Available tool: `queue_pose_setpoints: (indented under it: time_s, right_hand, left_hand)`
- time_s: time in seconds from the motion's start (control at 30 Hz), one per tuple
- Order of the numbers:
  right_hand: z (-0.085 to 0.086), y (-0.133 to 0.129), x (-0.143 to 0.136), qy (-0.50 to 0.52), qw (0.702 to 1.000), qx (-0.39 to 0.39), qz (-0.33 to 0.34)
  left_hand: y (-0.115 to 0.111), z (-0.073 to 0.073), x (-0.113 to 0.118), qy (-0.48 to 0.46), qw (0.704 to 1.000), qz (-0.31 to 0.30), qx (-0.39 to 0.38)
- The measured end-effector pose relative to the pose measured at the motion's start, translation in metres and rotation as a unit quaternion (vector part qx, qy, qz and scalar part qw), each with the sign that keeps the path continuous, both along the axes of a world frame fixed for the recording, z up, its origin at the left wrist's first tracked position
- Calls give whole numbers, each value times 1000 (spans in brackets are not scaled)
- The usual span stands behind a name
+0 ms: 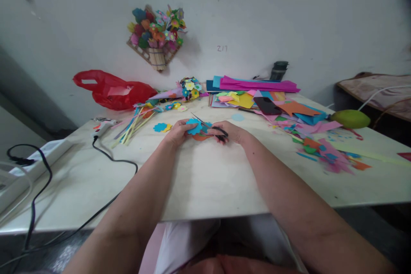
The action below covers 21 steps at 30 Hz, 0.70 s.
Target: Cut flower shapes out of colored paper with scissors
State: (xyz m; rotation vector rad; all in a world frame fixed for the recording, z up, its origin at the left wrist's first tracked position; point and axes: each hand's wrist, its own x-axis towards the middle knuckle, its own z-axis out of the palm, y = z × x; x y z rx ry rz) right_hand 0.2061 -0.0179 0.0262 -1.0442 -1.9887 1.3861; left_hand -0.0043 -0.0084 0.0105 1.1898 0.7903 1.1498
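the left hand has its fingers closed on a blue scalloped paper flower, held above the pale wooden bench; the right hand has its fingers wrapped around black-handled metal scissors. with the blades so near the left fingertips, a slip of the paper could nick skin or cut through a petal.

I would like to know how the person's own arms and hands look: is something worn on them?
Both the left hand and the right hand are bare, without gloves. No sleeve covers the left forearm or the right forearm, and no watch or bracelet shows. Rings: too small to tell.
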Motion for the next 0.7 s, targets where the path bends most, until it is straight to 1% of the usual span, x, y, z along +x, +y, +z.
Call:
queue_pose_setpoints:
  time_s: [0.7]
  right_hand:
    - [3,-3,-2,-17,1000,7,-12]
  left_hand:
    - [-1,1,1,-9,1000,0,-7]
